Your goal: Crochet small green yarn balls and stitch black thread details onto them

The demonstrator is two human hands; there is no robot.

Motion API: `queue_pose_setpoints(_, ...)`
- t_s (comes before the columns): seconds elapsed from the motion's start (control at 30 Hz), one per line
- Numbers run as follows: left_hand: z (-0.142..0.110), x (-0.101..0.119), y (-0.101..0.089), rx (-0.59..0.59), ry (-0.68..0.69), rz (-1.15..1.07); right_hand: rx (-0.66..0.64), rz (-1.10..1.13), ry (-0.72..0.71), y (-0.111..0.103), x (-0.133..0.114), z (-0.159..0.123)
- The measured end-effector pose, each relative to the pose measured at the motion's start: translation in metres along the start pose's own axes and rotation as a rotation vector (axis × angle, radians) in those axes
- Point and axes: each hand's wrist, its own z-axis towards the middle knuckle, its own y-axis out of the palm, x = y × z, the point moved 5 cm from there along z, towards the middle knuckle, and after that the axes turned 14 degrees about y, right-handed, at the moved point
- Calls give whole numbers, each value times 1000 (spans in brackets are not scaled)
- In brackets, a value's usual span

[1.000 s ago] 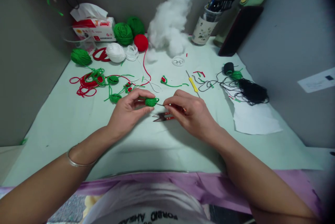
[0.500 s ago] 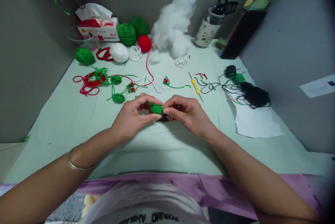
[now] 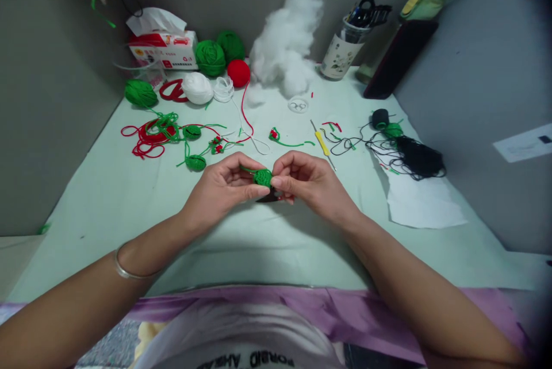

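Observation:
Between my two hands is a small green crocheted piece point(image 3: 263, 178), with a strand of green yarn trailing from its left side. My left hand point(image 3: 228, 182) grips it from the left between thumb and fingers. From the right, the thumb and fingertips of my right hand point(image 3: 302, 182) pinch at its edge; whether they hold something besides the crochet is hidden. A dark object point(image 3: 268, 194) with red bits lies on the table just under my hands, mostly covered. A yellow-handled crochet hook point(image 3: 321, 143) rests beyond my right hand.
Green crocheted pieces point(image 3: 195, 162) and tangled red yarn point(image 3: 144, 133) lie left. Behind are yarn balls point(image 3: 210, 58), white stuffing point(image 3: 284, 41) and a tissue box point(image 3: 166, 50). A pen cup point(image 3: 340, 53), a bottle point(image 3: 401, 53) and black yarn point(image 3: 418, 156) stand or lie right.
The green crocheted piece has turned and shifted slightly right in my fingers. My right hand's fingers have curled a little and moved slightly. The things on the table stay where they were.

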Motion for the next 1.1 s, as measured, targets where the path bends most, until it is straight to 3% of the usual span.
queue_pose_setpoints(0.17,1,-5,0,-18,-113,-216,-111,-58,-4,-1,-4,-4)
queue_pose_setpoints(0.33,1,-4,6,-72,-179,-341,1,-208,-157,-4,-9,-6)
queue_pose_setpoints(0.5,1,-2,7,-58,-204,-403,-29,-313,-277,0,-12,-9)
queue_pose_setpoints(0.67,-1,-6,6,-27,-233,-409,217,-672,-568,1,-16,-18)
queue_pose_setpoints(0.77,-2,-7,7,-54,-243,-364,337,-804,-639,2,-17,-20)
queue_pose_setpoints(0.87,-2,-6,8,-113,-245,-318,241,-685,-510,1,-16,-15)
queue_pose_setpoints(1.1,-3,-12,7,-153,-274,-249,11,-102,34,-8,-2,1)
